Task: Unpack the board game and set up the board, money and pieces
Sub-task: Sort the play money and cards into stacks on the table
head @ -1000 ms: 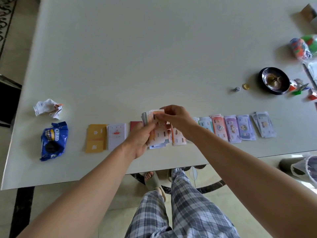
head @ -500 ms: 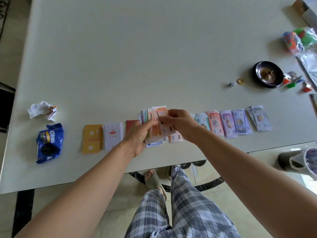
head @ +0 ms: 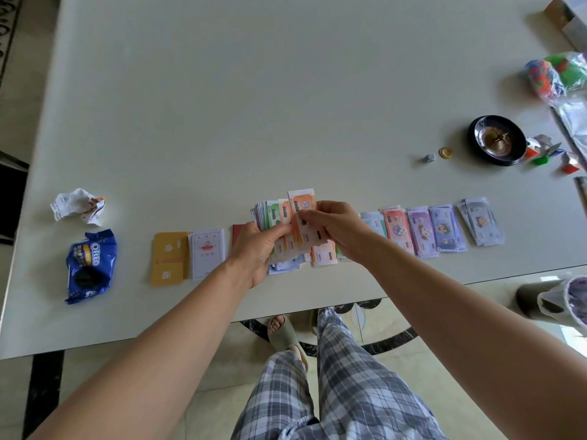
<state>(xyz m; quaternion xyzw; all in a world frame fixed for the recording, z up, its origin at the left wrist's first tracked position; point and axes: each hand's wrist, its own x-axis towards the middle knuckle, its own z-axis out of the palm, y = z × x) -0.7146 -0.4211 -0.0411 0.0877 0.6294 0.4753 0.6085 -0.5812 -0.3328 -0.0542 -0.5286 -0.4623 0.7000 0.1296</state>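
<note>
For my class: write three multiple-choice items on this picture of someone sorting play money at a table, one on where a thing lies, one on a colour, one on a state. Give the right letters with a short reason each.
1. Where does the die lie?
A. Just left of the gold coin
B. On the yellow card stack
C. Inside the snack packet

2. What colour is the Oreo packet?
A. Red
B. Blue
C. Green

3. What is the state of the fanned stack of notes?
A. Lying flat on the table, untouched
B. Held in the left hand while the right hand pinches an orange note
C. Sealed in a plastic bag

Answers:
1 A, the die sits on the table beside the coin, left of the black roulette wheel.
2 B, the wrapper is blue with white lettering.
3 B, both hands grip the notes above the table edge.
</note>
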